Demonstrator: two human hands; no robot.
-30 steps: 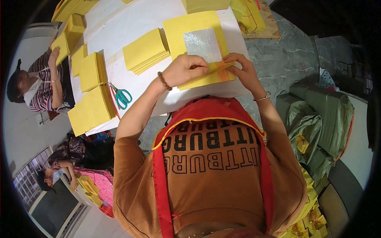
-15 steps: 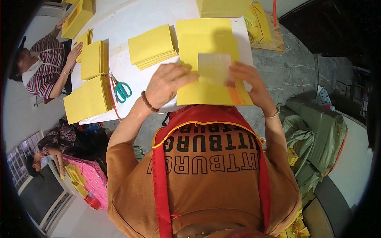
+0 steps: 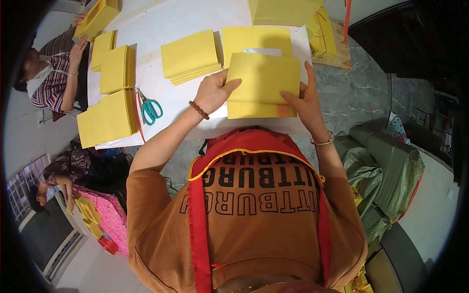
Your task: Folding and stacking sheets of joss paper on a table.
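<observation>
Between my hands is a yellow paper sheet [image 3: 264, 75], apparently folded, its lower flap showing an orange patch at the right. My left hand [image 3: 214, 93] is closed on its left edge, thumb on top and the other fingers hidden behind. At the right edge my right hand [image 3: 304, 100] pinches the paper with the thumb on top, the index finger pointing up alongside. A strip of a whitish slip [image 3: 264, 51] shows just past the sheet's far edge, over a yellow paper pile [image 3: 256, 36] on the table; the rest of the slip is hidden.
More yellow paper piles [image 3: 190, 53] [image 3: 107, 119] lie on the white-covered table [image 3: 161, 14]. Teal-handled scissors [image 3: 150, 108] rest beside red cords. A co-worker [image 3: 56, 80] handles yellow paper at far left; another person [image 3: 63, 178] works lower left. Green wrapped bundles [image 3: 383, 171] stand at right.
The whitish slip lay openly between my hands; now yellow paper covers most of it. My left hand has shifted right, and both hands have closed on the paper's edges.
</observation>
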